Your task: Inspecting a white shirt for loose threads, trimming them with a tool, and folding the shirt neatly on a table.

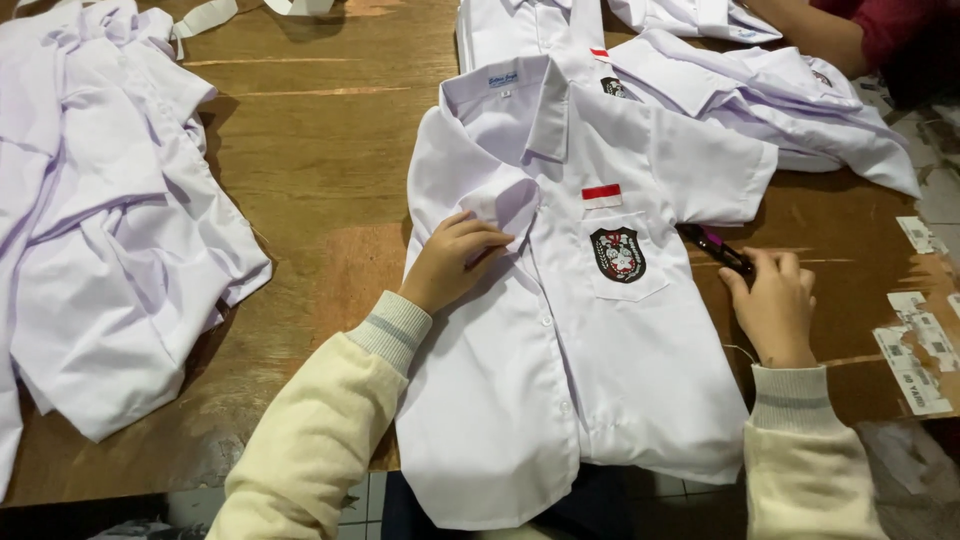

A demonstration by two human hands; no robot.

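Worn brown wood makes up the table (330, 170), scuffed pale in patches and chipped along the near edge. Spread flat on it, front up and collar away from the person, lies a white short-sleeved shirt (560, 380) of thin, smooth cloth with a stiff collar, a row of small buttons, a chest pocket bearing a dark shield-shaped badge (617, 254) and a small red-and-white patch (601, 195) above it.

The left hand (455, 262) rests on the shirt's chest, fingers curled together and pinching a fold of cloth by the placket. The right hand (772, 305) lies on the bare wood just off the shirt's sleeve side, fingers closed on a small dark clipper (718, 249) with a pink-purple handle, its tip pointing toward the sleeve.

The cloth is light and slippery; if the left hand pulls the pinched fold sideways, the front could bunch or skew the placket. The clipper's tip sits near the sleeve hem, so a careless push could snag or nick the fabric.

Beyond the left hand, well apart, a crumpled heap of white shirts (100, 220) sprawls. Past the right hand lie more white shirts (760, 90), another person's arm (820, 35), and paper tags (915, 355) on the wood.
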